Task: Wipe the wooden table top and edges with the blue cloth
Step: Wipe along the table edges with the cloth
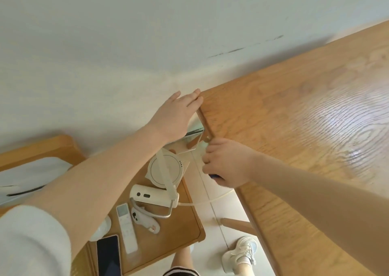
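Hands (174, 115) (227, 163): two; cloth (214, 176): one.

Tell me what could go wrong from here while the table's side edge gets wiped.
1. Only a sliver of the blue cloth shows under the right hand; bunched like that, it may skip parts of the wooden table edge.
2. The left hand reaches into the gap at the wall corner, where its fingers could get pinched.
3. A white cable spans the gap below; a downward stroke might snag it.
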A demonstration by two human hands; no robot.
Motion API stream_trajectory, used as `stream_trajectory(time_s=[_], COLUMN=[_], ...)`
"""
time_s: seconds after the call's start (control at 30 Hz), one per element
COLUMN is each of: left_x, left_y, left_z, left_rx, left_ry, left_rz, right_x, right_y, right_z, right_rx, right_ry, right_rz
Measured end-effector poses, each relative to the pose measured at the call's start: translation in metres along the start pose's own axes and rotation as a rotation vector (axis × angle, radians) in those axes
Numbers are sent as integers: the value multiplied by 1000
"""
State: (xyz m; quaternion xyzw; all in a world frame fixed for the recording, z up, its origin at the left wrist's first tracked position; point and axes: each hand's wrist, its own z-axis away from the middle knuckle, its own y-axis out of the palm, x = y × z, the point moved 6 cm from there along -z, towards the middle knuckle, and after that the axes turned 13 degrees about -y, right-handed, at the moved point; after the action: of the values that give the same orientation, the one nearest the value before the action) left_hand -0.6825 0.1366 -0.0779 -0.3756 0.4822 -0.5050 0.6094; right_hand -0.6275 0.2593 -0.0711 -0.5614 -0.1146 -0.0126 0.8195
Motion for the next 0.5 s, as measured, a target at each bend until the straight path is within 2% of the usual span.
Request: stream_trajectory(time_s=[0.17,0.27,0.4,0.5], left_x=[9,3,1,-3], left_y=[-14,-13,-4,-6], left_z=[-3,-2,2,-3], left_rx=[70,36,-34,-93], left_ry=[-74,-48,-92,-130], left_rz=[182,161,231,258], right_x=[-64,-20,75,73], right_y=[-38,-22,34,39], right_z=[-42,-15,47,53], right_rx=[-122,-188,1,-47], right_ry=[264,195,70,2], right_rz=[21,19,-35,-94])
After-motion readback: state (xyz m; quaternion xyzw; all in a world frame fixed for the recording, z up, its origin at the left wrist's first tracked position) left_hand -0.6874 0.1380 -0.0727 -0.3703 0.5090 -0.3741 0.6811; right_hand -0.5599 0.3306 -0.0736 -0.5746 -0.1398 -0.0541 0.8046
